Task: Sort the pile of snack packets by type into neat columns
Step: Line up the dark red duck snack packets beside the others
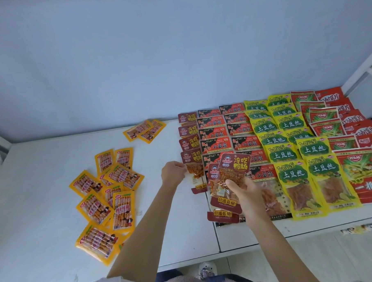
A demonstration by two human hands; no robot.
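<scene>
While right hand [248, 193] grips two maroon packets [229, 181]

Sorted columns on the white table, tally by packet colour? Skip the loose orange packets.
Dark red foil packet columns: 1
Black-and-red foil packet columns: 2
Yellow-and-green foil packet columns: 2
Red-and-green foil packet columns: 1
Plain red foil packet columns: 1
Total: 7

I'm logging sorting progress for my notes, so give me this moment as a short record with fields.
left hand: left hand pinches the nearest packet of the dark red column
right hand: right hand holds two dark red duck-intestine packets
sorted columns: dark red, black-and-red packets, yellow-green potato packets, red packets
unsorted: yellow packets scattered on the left
surface: white table
</scene>
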